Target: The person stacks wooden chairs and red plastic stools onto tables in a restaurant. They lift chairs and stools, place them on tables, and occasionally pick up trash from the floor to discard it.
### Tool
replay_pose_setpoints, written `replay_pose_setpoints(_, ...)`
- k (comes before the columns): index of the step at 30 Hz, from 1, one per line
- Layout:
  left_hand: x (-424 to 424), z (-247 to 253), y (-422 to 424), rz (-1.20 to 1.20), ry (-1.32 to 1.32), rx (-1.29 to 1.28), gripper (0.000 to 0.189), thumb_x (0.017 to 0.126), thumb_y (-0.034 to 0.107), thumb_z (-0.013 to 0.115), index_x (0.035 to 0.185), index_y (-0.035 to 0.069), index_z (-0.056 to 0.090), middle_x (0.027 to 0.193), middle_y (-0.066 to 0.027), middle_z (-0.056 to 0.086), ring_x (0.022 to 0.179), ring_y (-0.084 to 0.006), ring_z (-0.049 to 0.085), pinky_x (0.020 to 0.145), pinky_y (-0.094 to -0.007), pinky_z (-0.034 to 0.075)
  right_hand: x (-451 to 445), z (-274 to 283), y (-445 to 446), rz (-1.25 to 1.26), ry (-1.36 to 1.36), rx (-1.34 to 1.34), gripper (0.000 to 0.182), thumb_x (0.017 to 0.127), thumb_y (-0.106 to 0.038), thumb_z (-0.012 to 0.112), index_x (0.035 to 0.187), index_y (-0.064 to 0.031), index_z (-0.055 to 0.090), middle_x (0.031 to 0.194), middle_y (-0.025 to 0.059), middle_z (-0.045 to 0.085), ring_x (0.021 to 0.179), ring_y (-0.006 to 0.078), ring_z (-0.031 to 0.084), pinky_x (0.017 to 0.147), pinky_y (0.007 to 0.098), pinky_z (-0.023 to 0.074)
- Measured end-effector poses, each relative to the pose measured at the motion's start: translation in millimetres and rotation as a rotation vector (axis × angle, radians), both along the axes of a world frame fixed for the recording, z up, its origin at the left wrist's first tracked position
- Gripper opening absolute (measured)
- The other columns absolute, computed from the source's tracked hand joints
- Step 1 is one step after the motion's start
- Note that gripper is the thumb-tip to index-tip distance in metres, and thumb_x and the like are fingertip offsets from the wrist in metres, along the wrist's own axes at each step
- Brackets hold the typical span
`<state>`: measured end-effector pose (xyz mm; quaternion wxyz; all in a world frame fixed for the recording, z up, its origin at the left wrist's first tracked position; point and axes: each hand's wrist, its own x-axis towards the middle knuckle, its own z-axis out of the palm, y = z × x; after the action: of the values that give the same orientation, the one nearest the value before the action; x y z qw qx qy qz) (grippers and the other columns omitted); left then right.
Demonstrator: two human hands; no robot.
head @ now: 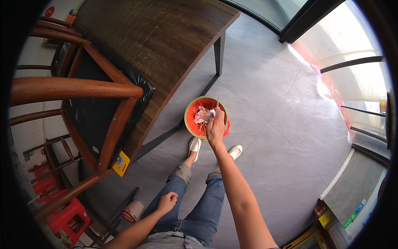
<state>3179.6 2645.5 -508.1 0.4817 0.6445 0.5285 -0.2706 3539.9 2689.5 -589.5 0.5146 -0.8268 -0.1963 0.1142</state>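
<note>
On the floor in front of my feet stands a round waste bin [190, 124] with a pale green rim and a red plastic bag as liner. Crumpled pink paper [200, 114] and several thin wooden sticks [202, 126] lie inside it. My right hand [216, 126] reaches over the bin's right side, its fingers closed on a crumpled white wad [211, 112], probably tissue. A thin translucent piece also shows at these fingers; what it is cannot be told. My left hand [168, 202] hangs before my left thigh, fingers curled, with nothing visible in it.
A dark wooden table [174, 40] with metal legs [219, 56] stands to the left. An upturned wooden chair [80, 87] rests on it, near a yellow card [121, 163]. Red plastic stools [70, 218] and another bin [133, 210] are lower left. Translucent curtains [351, 62] hang at right.
</note>
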Motion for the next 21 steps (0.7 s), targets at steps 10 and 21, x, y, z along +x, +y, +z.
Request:
replay_pose_setpoints(10, 8.7, -8.1, -109.3, 0.028, 0.175, 0.252, 0.007, 0.075, 0.016, 0.059, 0.076, 0.009, 0.058, 0.059, -0.0059, 0.056, 0.052, -0.0207, 0.056, 0.049, -0.0309, 0.044, -16.3, -170.1, 27.1, 0.771, -0.447, -0.263, 0.044, 0.074, -0.021, 0.05, 0.115, -0.0074, 0.042, 0.106, 0.0135, 0.045, 0.106, 0.0304, 0.04, 0.087, 0.0403, 0.0329)
replay_pose_setpoints(21, -2.4, -16.4, -106.6, -0.023, 0.128, 0.254, 0.004, 0.073, 0.012, 0.059, 0.073, 0.009, 0.057, 0.062, -0.0038, 0.056, 0.051, -0.0198, 0.055, 0.048, -0.0302, 0.043, -23.8, -194.1, -46.2, 0.676, -0.145, -0.431, 0.039, 0.068, -0.006, 0.052, 0.106, -0.0008, 0.047, 0.104, 0.0123, 0.048, 0.098, 0.0268, 0.044, 0.081, 0.0358, 0.0396)
